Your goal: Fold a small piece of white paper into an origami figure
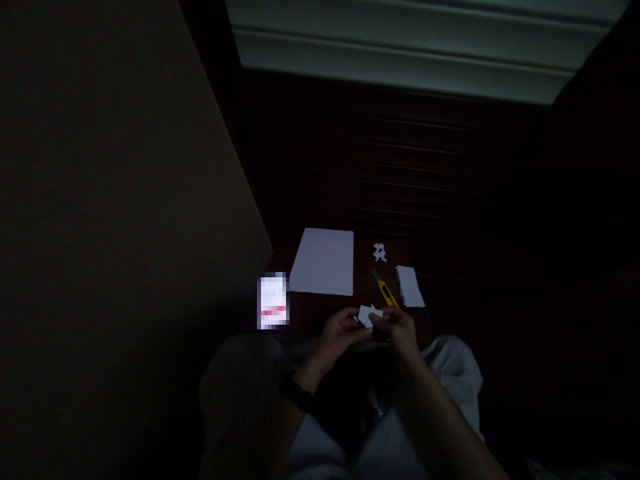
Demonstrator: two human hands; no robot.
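Note:
Between my two hands is a small folded piece of white paper (pixel 369 316), held up near the front edge of the dark table. My left hand (pixel 344 328) grips its left side with bent fingers. On the right side, my right hand (pixel 397 326) pinches it, the thumb lying across the paper's face. Just beyond the right hand lies a yellow utility knife (pixel 385 292) with its blade end pointing away from me. A little farther back are several small folded white paper pieces (pixel 380 253) in a cluster.
A large white sheet (pixel 325 261) lies on the table at the left. To the right is a small stack of white paper (pixel 411 287) with what looks like a pen along its edge. A bright pixelated rectangle (pixel 273 301) stands at the left edge. The room is dim.

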